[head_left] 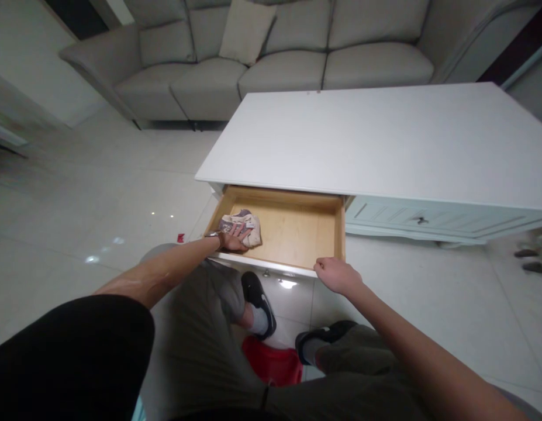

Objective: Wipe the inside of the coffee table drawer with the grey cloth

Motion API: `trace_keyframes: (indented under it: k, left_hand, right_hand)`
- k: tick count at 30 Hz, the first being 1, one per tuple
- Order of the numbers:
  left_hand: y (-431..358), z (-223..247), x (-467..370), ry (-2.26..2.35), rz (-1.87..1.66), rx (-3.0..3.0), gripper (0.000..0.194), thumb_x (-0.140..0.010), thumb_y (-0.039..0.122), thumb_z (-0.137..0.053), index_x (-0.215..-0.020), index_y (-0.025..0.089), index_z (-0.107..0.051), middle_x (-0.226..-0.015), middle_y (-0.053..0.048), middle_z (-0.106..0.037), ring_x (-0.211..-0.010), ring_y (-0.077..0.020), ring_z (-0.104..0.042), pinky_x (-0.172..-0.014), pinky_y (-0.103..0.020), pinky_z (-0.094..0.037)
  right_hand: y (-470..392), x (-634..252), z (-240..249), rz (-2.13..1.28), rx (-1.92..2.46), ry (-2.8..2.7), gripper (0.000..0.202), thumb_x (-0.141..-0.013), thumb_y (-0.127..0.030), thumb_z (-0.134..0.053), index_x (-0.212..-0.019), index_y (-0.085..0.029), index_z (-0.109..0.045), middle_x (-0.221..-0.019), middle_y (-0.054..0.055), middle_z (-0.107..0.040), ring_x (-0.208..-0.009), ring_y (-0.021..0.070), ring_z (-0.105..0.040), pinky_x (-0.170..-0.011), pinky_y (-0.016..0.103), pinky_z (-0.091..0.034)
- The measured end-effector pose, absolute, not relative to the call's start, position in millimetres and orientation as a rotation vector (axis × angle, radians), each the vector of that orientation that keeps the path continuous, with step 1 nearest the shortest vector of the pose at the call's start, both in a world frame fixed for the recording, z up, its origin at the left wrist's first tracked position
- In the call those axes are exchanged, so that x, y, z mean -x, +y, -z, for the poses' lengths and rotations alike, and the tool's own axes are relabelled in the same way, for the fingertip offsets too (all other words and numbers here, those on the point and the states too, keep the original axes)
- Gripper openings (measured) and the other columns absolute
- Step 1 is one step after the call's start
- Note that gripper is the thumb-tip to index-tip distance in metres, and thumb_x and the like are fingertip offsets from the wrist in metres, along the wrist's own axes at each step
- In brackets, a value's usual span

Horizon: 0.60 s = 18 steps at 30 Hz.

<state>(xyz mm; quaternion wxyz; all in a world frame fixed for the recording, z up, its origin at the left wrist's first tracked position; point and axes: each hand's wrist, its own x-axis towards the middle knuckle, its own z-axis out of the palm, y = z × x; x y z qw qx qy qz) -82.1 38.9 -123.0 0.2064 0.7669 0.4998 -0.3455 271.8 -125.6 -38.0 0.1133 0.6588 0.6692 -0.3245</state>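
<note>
A wooden drawer point(297, 234) is pulled out from the left front of a white coffee table point(362, 140). In its left corner lies a folded cloth item point(252, 235), cream with greyish-purple patches and a small pale tag; its exact kind cannot be made out. My left hand point(234, 240) reaches over the drawer's front edge and rests on this cloth, fingers spread across it. At the front right corner of the drawer, my right hand point(338, 275) is closed on the top edge of the front panel, its fingertips partly hidden.
Another drawer front point(422, 219) on the right is closed. A grey sofa point(288, 73) with a cushion point(247, 30) stands behind the table. Below me are my shoes and a red seat-like object point(273, 362). A small red item point(180, 238) lies on the tiled floor.
</note>
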Motion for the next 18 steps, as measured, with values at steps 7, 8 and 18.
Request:
trace_keyframes:
  k: [7,8,18]
  left_hand:
    - [47.8,141.6,83.7,1.522,0.933,-2.101,0.103,-0.080,0.070,-0.051,-0.163,0.029,-0.006,-0.167,-0.009,0.016,-0.150,-0.0494,0.009,-0.111,-0.074,-0.016]
    - [49.9,145.0,83.9,1.526,0.925,-2.101,0.103,-0.080,0.071,-0.051,-0.163,0.029,-0.005,-0.167,-0.008,0.017,-0.150,-0.0499,0.009,-0.111,-0.075,-0.015]
    - [72.9,147.9,79.3,1.602,0.784,-2.121,0.101,-0.079,0.075,-0.052,-0.162,0.037,-0.007,-0.168,-0.001,0.016,-0.150,-0.0494,0.014,-0.110,-0.078,-0.007]
  right_hand:
    - [-126.0,-271.8,36.8,0.929,-1.858,2.012,0.046,-0.097,-0.035,-0.024,-0.103,-0.021,-0.068,-0.117,0.014,-0.069,-0.104,0.0299,-0.064,-0.079,0.039,-0.045]
    - [-126.0,-271.7,37.0,0.924,-1.854,2.014,0.046,-0.097,-0.034,-0.024,-0.103,-0.021,-0.068,-0.117,0.013,-0.069,-0.105,0.0299,-0.064,-0.078,0.039,-0.045]
    - [-126.3,-269.9,38.6,0.907,-1.827,2.012,0.043,-0.098,-0.033,-0.023,-0.103,-0.021,-0.064,-0.117,0.013,-0.069,-0.105,0.0285,-0.064,-0.080,0.039,-0.044]
